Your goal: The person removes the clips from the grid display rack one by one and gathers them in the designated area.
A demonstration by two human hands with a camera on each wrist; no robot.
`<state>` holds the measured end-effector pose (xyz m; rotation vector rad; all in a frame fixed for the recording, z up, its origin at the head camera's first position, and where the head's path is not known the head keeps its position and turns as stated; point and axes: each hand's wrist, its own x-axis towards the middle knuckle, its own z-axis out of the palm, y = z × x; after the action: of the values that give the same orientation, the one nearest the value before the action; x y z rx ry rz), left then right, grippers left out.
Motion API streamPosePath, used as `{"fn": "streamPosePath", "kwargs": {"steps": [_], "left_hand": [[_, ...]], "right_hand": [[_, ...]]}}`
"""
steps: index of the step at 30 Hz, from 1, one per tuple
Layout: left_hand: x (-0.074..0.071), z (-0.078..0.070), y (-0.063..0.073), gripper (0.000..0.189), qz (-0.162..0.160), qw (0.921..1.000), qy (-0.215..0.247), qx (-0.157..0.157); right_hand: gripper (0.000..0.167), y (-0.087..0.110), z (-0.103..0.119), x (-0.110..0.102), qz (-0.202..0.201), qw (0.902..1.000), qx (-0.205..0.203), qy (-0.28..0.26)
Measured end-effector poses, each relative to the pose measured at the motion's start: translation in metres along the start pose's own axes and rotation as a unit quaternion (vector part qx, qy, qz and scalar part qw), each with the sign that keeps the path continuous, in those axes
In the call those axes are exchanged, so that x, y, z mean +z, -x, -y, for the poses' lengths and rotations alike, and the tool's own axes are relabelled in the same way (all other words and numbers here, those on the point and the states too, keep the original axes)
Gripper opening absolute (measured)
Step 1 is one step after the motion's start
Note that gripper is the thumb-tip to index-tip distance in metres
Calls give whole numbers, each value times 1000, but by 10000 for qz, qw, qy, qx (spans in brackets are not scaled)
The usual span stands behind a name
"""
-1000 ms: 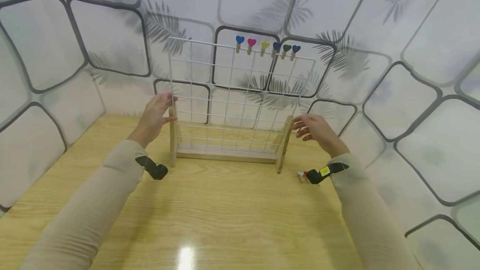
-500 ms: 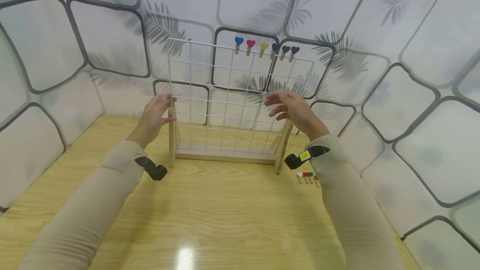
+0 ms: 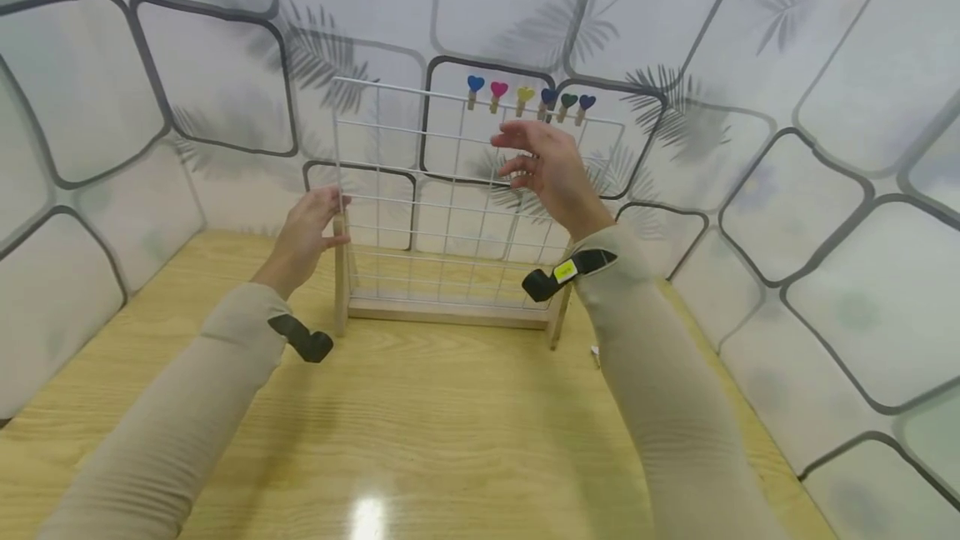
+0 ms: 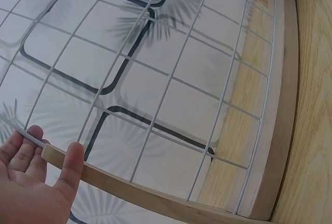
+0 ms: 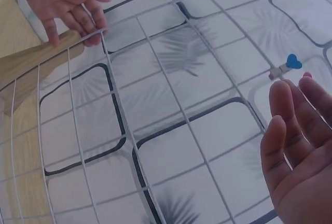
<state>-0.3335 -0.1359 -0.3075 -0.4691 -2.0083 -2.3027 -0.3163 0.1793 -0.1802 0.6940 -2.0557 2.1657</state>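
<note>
A white wire grid rack (image 3: 450, 312) stands upright on a wooden base with wooden side posts. My left hand (image 3: 307, 232) holds its left edge: in the left wrist view the fingers bend at the wire and the thumb lies on the post (image 4: 129, 185). Heart-topped clothespins, including a blue one (image 3: 476, 86), a pink one (image 3: 498, 92) and a yellow one (image 3: 524, 97), are clipped along the right part of the top wire. My right hand (image 3: 555, 177) is just below them before the grid, fingers loosely bent, nothing held.
A white-topped clothespin (image 3: 596, 355) lies on the wooden table (image 3: 442, 423) right of the rack, partly hidden by my right sleeve. A patterned wall covering (image 3: 225, 82) stands behind and along both sides.
My right hand has risen from the rack's right post, moving up and left to below the clothespins. Its forearm now covers most of the loose clothespins. The left hand stays in place.
</note>
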Motion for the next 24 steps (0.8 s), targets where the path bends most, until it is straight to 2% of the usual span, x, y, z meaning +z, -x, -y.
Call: {"fn": "streamPosePath", "kwargs": {"steps": [6, 10, 14, 17, 20, 21, 24], "left_hand": [[-1, 2, -1, 21, -64, 10000, 44, 3], [0, 1, -1, 37, -65, 10000, -3, -10], [1, 1, -3, 57, -32, 9999, -118, -27], [1, 1, -3, 62, 13, 9998, -210, -55], [1, 0, -2, 62, 48, 9994, -344, -64], [1, 0, -1, 62, 44, 9993, -379, -64], [0, -1, -1, 61, 15, 9991, -420, -50]], "right_hand": [[34, -17, 16, 18, -232, 9993, -223, -190], [35, -28, 29, 24, -260, 9992, -313, 50], [33, -37, 39, 28, -223, 9976, -331, 574], [32, -44, 43, 31, -325, 9907, -148, 1312], [33, -51, 46, 34, -448, 9700, 96, 2389], [34, -53, 47, 36, -503, 9590, 211, 2782], [36, -60, 49, 43, -628, 9146, 414, 3974]]}}
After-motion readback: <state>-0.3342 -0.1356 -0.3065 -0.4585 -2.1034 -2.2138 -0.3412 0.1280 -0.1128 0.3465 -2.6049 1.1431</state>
